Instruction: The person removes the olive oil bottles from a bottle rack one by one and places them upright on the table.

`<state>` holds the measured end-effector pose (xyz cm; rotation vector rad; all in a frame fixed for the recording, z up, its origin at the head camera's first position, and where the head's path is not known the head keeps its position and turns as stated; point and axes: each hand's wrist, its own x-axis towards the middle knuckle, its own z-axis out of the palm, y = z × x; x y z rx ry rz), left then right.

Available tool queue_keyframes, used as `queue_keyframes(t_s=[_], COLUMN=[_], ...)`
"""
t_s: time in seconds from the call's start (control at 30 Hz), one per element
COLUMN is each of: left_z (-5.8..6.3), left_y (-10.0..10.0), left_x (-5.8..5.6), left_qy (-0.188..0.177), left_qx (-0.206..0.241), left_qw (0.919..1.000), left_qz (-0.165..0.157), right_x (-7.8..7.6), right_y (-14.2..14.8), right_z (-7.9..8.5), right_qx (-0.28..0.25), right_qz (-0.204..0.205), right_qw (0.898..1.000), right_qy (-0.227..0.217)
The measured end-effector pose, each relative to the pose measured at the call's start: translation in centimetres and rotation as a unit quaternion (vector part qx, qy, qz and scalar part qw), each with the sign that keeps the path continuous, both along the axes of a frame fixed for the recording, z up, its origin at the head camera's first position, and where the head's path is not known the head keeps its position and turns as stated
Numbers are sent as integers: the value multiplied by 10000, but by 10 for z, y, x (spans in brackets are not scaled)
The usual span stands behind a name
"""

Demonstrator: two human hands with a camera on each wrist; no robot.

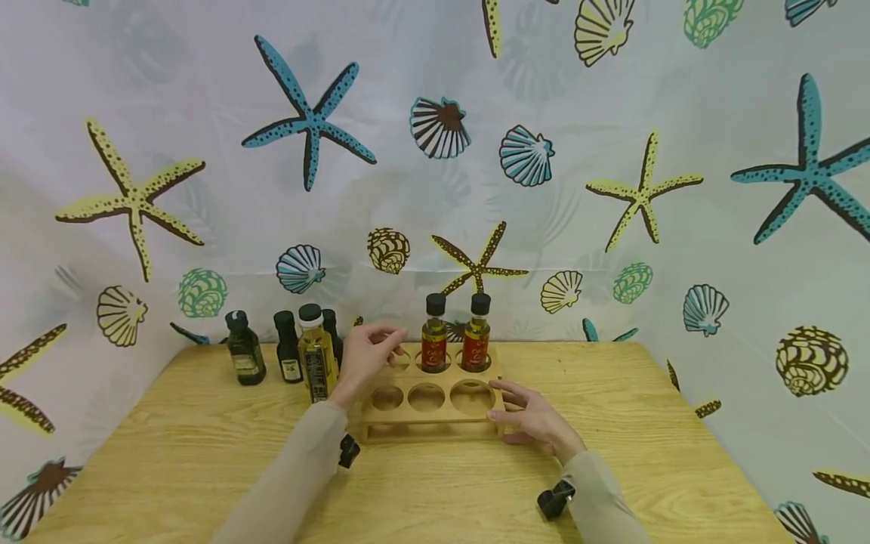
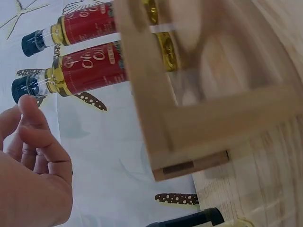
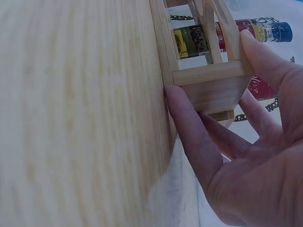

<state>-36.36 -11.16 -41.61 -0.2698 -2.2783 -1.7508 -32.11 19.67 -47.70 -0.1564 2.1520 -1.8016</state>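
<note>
A two-tier wooden bottle rack (image 1: pixel 445 412) with round holes stands on the table. Two olive oil bottles (image 1: pixel 433 336) (image 2: pixel 90 68) with red labels and black caps stand in its back row. Over the back-row hole at the left end is my left hand (image 1: pixel 370 353), fingers bent loosely with nothing between them. In the left wrist view its fingertips (image 2: pixel 29 105) overlap a bottle's cap. My right hand (image 1: pixel 537 419) grips the rack's right end; in the right wrist view, one finger (image 3: pixel 258 49) lies at the upper edge and another (image 3: pixel 189 120) low by the table.
Left of the rack stand a golden oil bottle (image 1: pixel 316 359) and several dark bottles (image 1: pixel 245 351), close to my left forearm. Behind the wooden table (image 1: pixel 598 423) hangs a white curtain (image 1: pixel 401 60) with starfish and shells.
</note>
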Motion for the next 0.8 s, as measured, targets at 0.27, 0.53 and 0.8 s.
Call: queue_keyframes(t_s=[0.27,0.53,0.8], left_z=[7,6,2], left_y=[11,25,33], left_x=[-6,-17,-27], left_qy=[-576,-869,-1053], left_qx=[-82,108,545], left_qw=[9983,9961,9929], left_qz=[-12,145,-126], right_x=[0,0,-1], right_y=[1,1,2], right_z=[-1,-1,-3], right_qx=[35,10,25], right_qz=[30,54,77], right_qw=[10000,10000,10000], right_qy=[-4,11,16])
